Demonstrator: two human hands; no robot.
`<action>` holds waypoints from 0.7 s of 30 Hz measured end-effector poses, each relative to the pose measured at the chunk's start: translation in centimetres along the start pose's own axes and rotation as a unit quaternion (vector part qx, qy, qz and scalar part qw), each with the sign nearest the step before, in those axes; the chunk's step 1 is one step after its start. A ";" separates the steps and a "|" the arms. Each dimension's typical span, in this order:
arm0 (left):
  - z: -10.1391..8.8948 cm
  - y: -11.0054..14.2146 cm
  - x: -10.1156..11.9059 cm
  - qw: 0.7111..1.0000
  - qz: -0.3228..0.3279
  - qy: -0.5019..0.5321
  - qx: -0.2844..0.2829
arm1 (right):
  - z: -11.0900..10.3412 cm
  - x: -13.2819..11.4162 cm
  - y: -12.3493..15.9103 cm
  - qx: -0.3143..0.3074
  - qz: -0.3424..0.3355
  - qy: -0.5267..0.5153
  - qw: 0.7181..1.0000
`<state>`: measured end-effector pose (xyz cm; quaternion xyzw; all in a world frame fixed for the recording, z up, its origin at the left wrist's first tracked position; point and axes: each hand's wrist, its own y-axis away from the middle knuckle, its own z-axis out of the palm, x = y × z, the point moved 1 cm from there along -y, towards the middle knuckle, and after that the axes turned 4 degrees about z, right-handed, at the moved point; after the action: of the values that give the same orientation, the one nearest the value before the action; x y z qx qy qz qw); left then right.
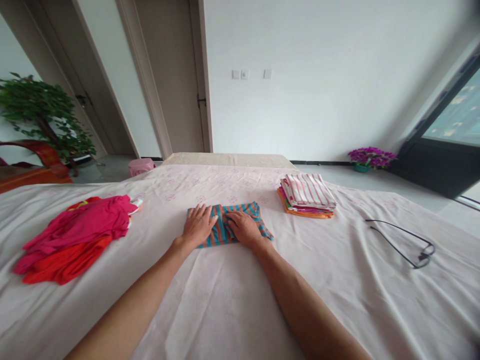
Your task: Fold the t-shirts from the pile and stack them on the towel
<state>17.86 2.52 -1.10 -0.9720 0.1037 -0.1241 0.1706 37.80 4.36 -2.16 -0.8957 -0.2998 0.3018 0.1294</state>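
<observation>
A small folded cloth with teal and orange stripes (258, 215) lies in the middle of the bed. My left hand (197, 226) rests flat on its left half with fingers stretched out. My right hand (243, 226) lies flat on its middle, fingers also extended. Both palms press down on the cloth. The right end of the cloth shows past my right hand.
A pale pink sheet (225, 300) covers the bed. A heap of magenta and red clothes (71, 235) lies at the left. A stack of folded striped cloths (306, 195) sits at the right. A black wire hanger (407, 242) lies further right. A potted tree (45, 117) stands at the far left.
</observation>
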 end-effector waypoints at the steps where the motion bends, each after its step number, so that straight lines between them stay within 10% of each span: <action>1: 0.7 0.2 0.5 0.999 0.015 -0.032 -0.003 | 0.0 0.0 0.0 0.003 0.005 -0.005 1.000; 21: 2.1 1.2 1.2 0.991 0.123 0.021 -0.053 | -0.6 0.8 -0.3 0.053 0.075 -0.160 0.983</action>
<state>19.36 1.81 -3.22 -0.9567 0.2324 -0.1166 0.1310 38.54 5.02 -1.92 -0.8476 -0.2324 0.4655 0.1045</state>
